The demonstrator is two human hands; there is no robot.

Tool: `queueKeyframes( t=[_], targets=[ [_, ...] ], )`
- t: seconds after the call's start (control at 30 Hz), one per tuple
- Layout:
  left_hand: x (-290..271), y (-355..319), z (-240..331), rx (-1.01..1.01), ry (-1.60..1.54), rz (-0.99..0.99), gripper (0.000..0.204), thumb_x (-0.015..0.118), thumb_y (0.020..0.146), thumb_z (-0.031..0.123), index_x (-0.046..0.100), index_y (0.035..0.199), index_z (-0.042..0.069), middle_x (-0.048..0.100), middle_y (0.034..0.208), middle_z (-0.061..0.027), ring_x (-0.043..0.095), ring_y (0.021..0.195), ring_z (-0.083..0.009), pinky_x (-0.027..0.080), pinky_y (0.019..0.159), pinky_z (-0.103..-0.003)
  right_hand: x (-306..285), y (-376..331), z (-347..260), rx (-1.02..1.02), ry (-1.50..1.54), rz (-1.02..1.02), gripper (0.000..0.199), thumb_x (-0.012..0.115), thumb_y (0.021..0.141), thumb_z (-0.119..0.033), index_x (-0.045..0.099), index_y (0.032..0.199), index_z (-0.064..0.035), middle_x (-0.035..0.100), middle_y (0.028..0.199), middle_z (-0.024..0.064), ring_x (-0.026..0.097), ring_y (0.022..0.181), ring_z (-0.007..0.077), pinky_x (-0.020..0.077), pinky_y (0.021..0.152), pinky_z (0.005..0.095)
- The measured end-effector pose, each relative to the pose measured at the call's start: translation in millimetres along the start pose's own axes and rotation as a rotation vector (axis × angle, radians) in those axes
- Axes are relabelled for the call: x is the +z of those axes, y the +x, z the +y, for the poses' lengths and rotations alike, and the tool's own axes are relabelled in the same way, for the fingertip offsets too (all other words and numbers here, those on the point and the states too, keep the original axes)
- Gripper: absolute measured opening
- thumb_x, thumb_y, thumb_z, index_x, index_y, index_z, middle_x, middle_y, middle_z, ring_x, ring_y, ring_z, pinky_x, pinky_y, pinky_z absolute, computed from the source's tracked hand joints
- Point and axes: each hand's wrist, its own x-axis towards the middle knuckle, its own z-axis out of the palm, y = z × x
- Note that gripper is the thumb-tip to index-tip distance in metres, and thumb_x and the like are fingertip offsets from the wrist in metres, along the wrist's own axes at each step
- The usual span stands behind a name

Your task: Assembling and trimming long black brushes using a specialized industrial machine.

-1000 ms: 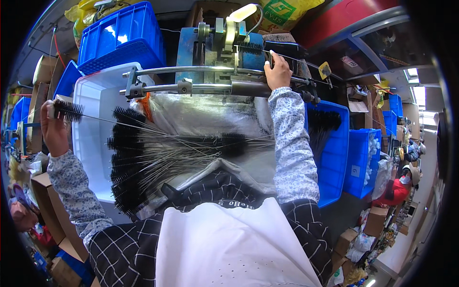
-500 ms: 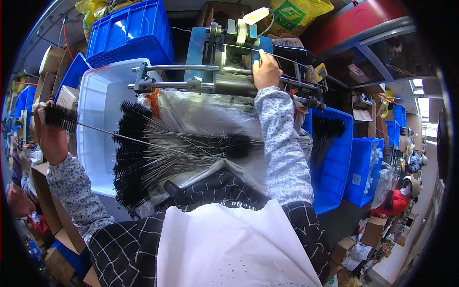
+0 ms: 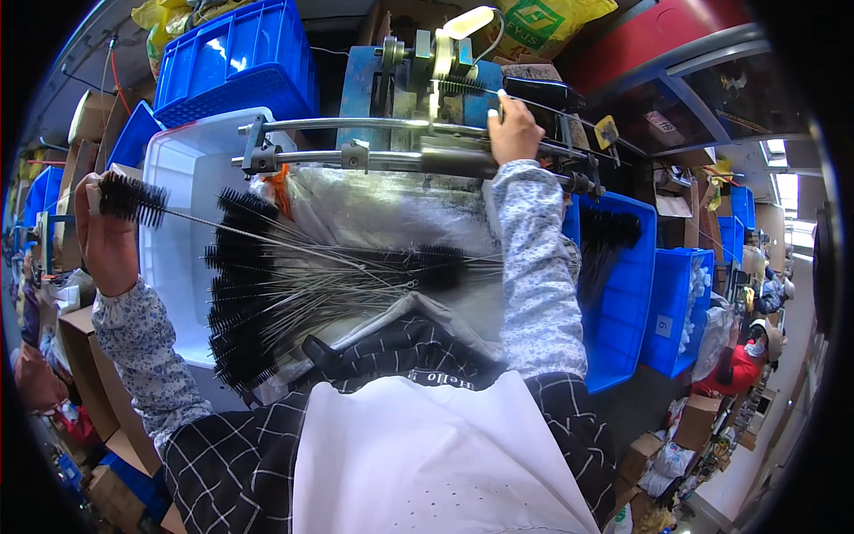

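At the far left my left hand (image 3: 111,254) is closed around the bristled end of a black wire brush (image 3: 133,199), whose twisted wire stem slants down to the right over the pile. My right hand (image 3: 516,132) is at the bench machine (image 3: 407,141), its fingers pinched at the wire stem of another bristle brush (image 3: 461,84). That brush's dark bristles lie beside the machine's pale wheel (image 3: 441,55). A heap of black wire brushes (image 3: 245,294) rests across my lap on a silvery plastic sheet (image 3: 382,200), bristles mostly to the left.
A white tub (image 3: 169,267) stands left, below a blue crate (image 3: 236,67). Blue bins (image 3: 623,311) are at my right, one holding more black brushes (image 3: 609,230). Metal rods (image 3: 382,160) cross in front of the machine. Another person in red (image 3: 734,374) is far right.
My right hand has shifted slightly right, and dark bristles now show beside the wheel where bare wire was. My left hand has moved a little right and up with its brush.
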Motion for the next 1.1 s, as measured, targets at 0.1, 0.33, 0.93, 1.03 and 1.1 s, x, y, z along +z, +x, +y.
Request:
queueKeyframes(
  t=[0.1, 0.33, 0.93, 1.03, 1.1],
  targets=[
    [-2, 0, -5, 0.003, -0.006, 0.075, 0.035, 0.042, 0.087, 0.013, 0.04, 0.12, 0.001, 0.047, 0.116, -0.0105, 0.045, 0.108, -0.0212, 0.034, 0.095, -0.033, -11, 7, 28, 0.008, 0.034, -0.038, 0.036, 0.059, 0.072, -0.018, 0.055, 0.107, -0.0101, 0.057, 0.099, 0.0079, 0.054, 0.093, 0.0234, 0.04, 0.077, 0.0382],
    [59, 9, -40, -0.141, -0.134, -0.04, 0.029, 0.041, 0.089, 0.016, 0.045, 0.113, 0.0, 0.054, 0.105, -0.0107, 0.053, 0.098, -0.019, 0.041, 0.087, -0.031, -21, 42, 64, -0.13, -0.295, -0.138, 0.027, 0.041, 0.083, -0.027, 0.058, 0.102, -0.0189, 0.057, 0.103, 0.0047, 0.043, 0.107, 0.0251, 0.0296, 0.092, 0.043],
    [180, -32, -79, -0.634, 0.16, -0.603, 0.014, 0.042, 0.089, 0.011, 0.039, 0.098, 0.002, 0.049, 0.083, -0.0046, 0.051, 0.079, -0.0119, 0.046, 0.069, -0.023, -94, -87, -102, -0.219, 0.92, -0.979, 0.026, 0.04, 0.088, -0.022, 0.046, 0.104, -0.0023, 0.056, 0.081, 0.0145, 0.055, 0.079, 0.025, 0.0435, 0.068, 0.0327],
    [115, -23, -56, -0.662, 0.691, -0.712, 0.014, 0.046, 0.087, 0.013, 0.042, 0.095, 0.002, 0.052, 0.077, -0.0079, 0.053, 0.07, -0.0152, 0.043, 0.067, -0.026, -70, -60, -75, -0.225, 0.6, -0.554, 0.023, 0.047, 0.083, -0.017, 0.052, 0.101, -0.0038, 0.057, 0.078, 0.0123, 0.054, 0.073, 0.0268, 0.0438, 0.065, 0.0333],
    [73, -29, -60, -0.315, 1.196, -0.607, 0.015, 0.049, 0.084, 0.013, 0.044, 0.093, 0.002, 0.052, 0.075, -0.0105, 0.053, 0.07, -0.0173, 0.042, 0.064, -0.029, -51, -31, -42, -0.143, 0.049, -0.135, 0.026, 0.052, 0.081, -0.02, 0.056, 0.105, -0.009, 0.058, 0.083, 0.0069, 0.052, 0.075, 0.0185, 0.0423, 0.068, 0.031]
  ],
)
